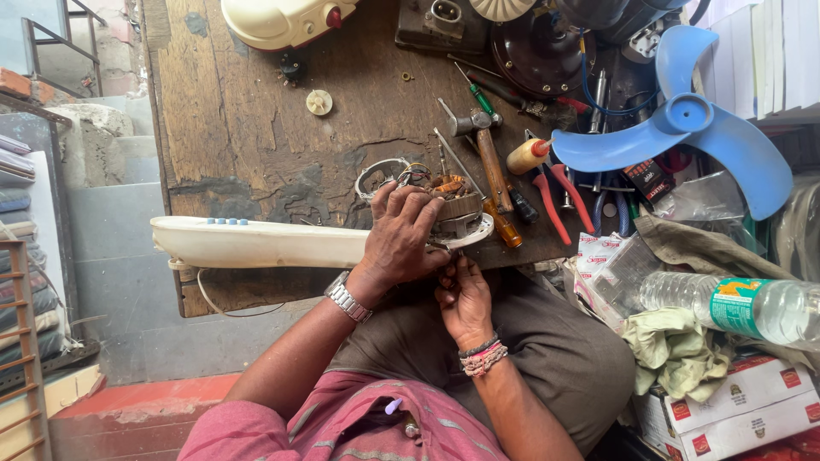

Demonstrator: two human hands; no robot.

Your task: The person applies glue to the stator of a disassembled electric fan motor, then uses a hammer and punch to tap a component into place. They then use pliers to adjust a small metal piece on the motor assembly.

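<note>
Step in hand: you look to be working on the underside of a small fan motor (453, 209) at the near edge of the table (248, 128), steadying it from above while you work at something beneath it.
Left hand: your left hand (401, 235) lies over the top of the motor, fingers curled down around its body, so it grips the motor.
Right hand: your right hand (461, 294) sits just below the motor's pale base plate (474, 232), fingertips drawn together up against its lower edge; what they pinch is too small to tell.
Where the motor is: at the table's front edge, above your lap, touching the end of a long cream fan housing (256, 243) that lies along that edge.
Which way it points: the copper windings and the loose wires (414, 175) face away from you, the base plate toward you. Its long axis I cannot tell under your hand; the cream housing's runs left to right.
Nearby: a hammer (487, 145), a wooden-handled screwdriver (500, 218) and red-handled pliers (555, 201) lie just right of the motor; a blue fan blade (683, 119) sits further right.
Next move, as I judge it: keep your left-hand hold firm and the motor level, since the fine work below needs a still base.
</note>
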